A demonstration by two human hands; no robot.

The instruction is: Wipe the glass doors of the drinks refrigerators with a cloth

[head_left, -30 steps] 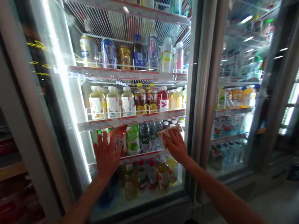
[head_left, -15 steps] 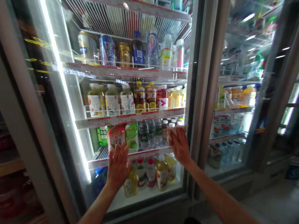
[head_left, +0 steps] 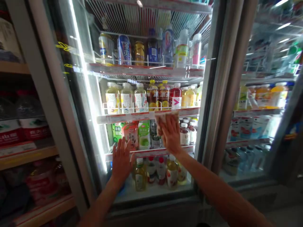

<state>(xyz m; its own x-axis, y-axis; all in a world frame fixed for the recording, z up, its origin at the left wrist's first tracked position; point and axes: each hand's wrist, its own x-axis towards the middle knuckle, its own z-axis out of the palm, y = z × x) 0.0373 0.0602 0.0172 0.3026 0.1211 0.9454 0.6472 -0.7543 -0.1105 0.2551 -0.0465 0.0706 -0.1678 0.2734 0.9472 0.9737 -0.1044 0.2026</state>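
Observation:
The glass door (head_left: 163,196) of a lit drinks cooler stands in front of me. My left hand (head_left: 121,161) lies on the glass at the lower left with its fingers spread, holding nothing. Behind its fingertips, inside the cooler, is a red-labelled bottle (head_left: 131,134). My right hand (head_left: 172,137) is pressed over a brownish cloth (head_left: 161,118) against the glass, near the middle shelf's edge. Part of the cloth sticks out above and left of the fingers; the rest is hidden beneath them.
Thick metal door frames (head_left: 214,126) run upright at the right. A second cooler section with bottles (head_left: 262,96) lies beyond them. Wooden shelves (head_left: 28,157) with packed bottles stand at the left. A bright light strip (head_left: 88,91) runs down inside the cooler.
My right hand has slid the cloth left and slightly upward across the glass, away from the door's right edge. My left hand stays about where it was on the glass. The view has shifted left.

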